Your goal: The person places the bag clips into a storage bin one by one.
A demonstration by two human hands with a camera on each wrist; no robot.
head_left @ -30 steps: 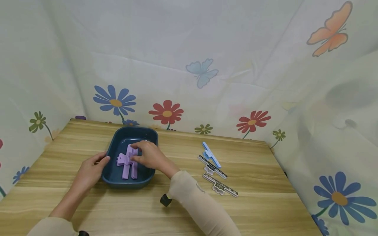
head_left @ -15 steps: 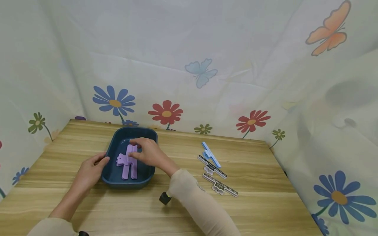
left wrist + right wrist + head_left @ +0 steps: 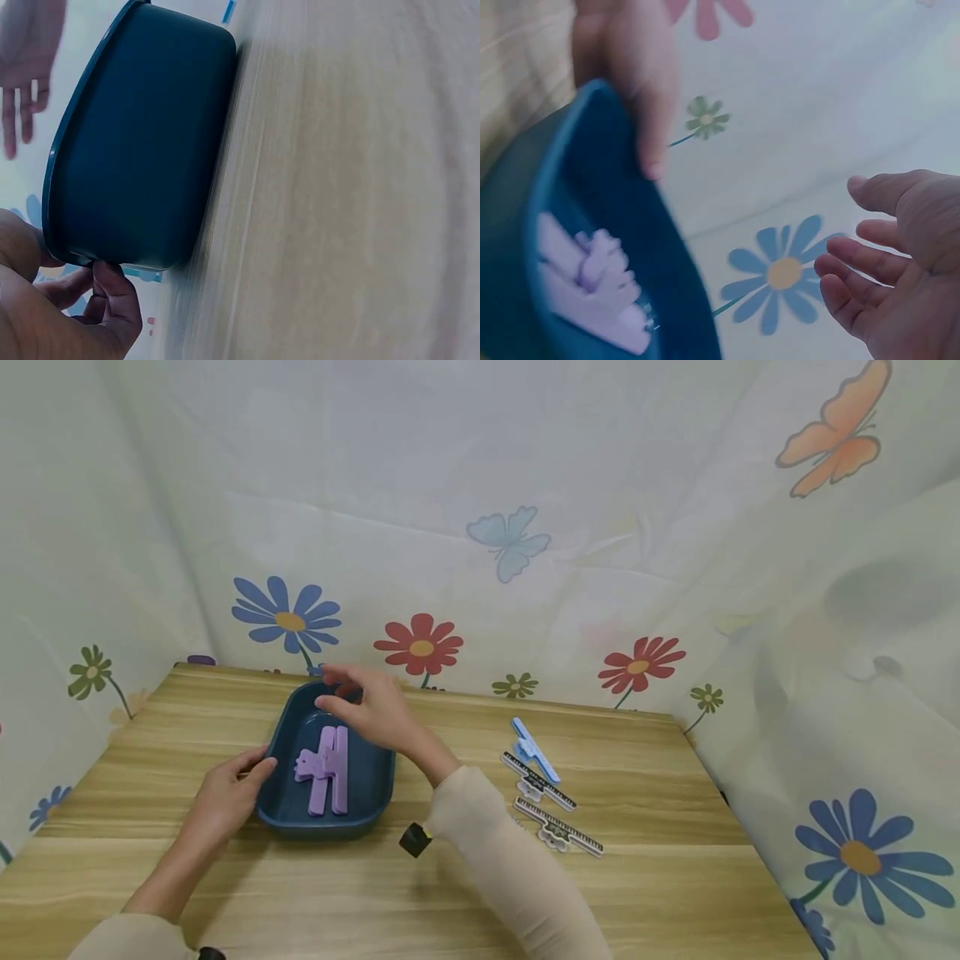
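Note:
A dark teal plastic tub (image 3: 326, 830) stands on the left half of the table. Two long purple clips (image 3: 341, 777) lie side by side inside it, and the right wrist view shows the same purple clips (image 3: 596, 289) against the tub wall. At the tub's left side, my left hand (image 3: 227, 797) pinches the rim between thumb and fingers; the left wrist view shows those fingers (image 3: 116, 300) at the edge. My right hand (image 3: 378, 706) hovers over the tub's far end, fingers spread and holding nothing.
Right of the tub lie a light blue clip (image 3: 536, 750) and two piano-key patterned clips, one nearer (image 3: 558, 827) and one just behind it (image 3: 538, 781). A flower-printed cloth (image 3: 585, 585) hangs behind the wooden table (image 3: 660, 893).
My right hand has let go of the purple clips, lifting away and moving toward the tub's far end. The clips stay in the tub, and my left hand keeps its place on the rim.

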